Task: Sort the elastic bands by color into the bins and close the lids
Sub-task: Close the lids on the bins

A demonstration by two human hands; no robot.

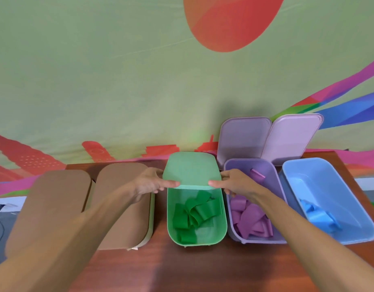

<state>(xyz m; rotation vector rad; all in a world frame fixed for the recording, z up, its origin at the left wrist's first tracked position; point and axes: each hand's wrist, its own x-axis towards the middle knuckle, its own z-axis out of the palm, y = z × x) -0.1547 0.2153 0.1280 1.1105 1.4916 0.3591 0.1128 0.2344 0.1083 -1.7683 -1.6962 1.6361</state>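
Left grip, right grip each pinch green lid side edges; lid tilted over green bin, green bands inside, counter centre.

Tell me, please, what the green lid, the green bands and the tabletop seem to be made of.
Green lid: probably moulded plastic, matte; even colour, rounded corners.
Green bands: likely thin rubber or latex; flat strips folding limply.
Tabletop: wood or wood-look laminate, reddish brown, slight sheen; grain too blurred to decide.
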